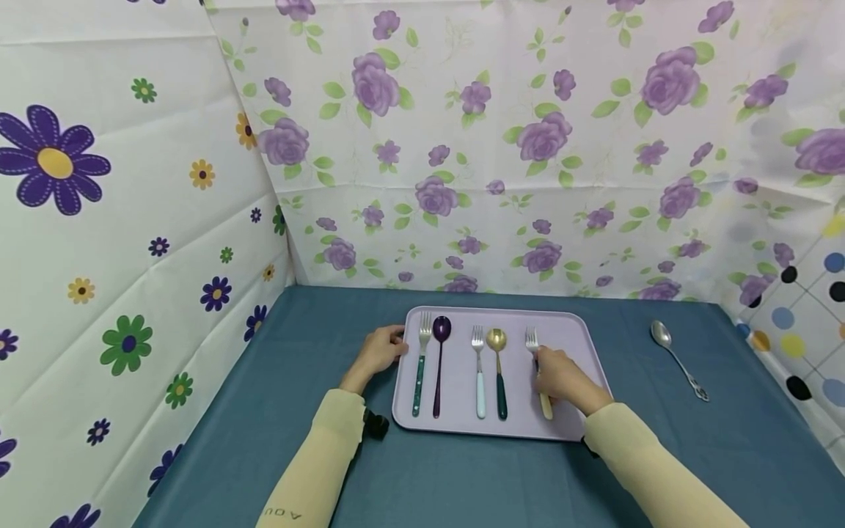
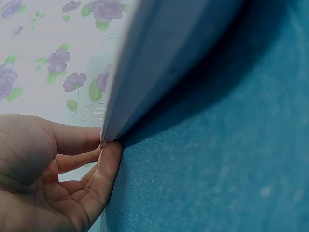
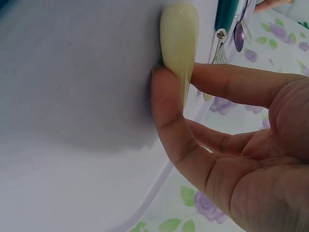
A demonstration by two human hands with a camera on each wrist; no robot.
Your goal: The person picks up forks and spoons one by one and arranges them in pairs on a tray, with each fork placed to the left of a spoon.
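Observation:
A lilac tray [image 1: 455, 431] lies on the table, and my left hand [image 1: 381, 349] pinches its left rim between thumb and fingers, as the left wrist view shows close up. On the tray's right part, my right hand [image 1: 565, 378] pinches a fork [image 1: 531, 339] by its cream handle [image 3: 178, 36]. The fork's tines point to the back. Left of it lie a gold spoon [image 1: 496, 340] with a dark green handle and a fork [image 1: 480, 367] with a pale mint handle. Nearer my left hand are a purple spoon [image 1: 441, 330] and a fork with a green speckled handle [image 1: 419, 389].
A silver spoon [image 1: 662, 335] with an ornate handle lies on the blue-green tablecloth [image 1: 488, 484], right of the tray. Flower-printed sheets [image 1: 436, 132] hang behind the table and along its left side. A dotted sheet [image 1: 805, 330] covers the right side.

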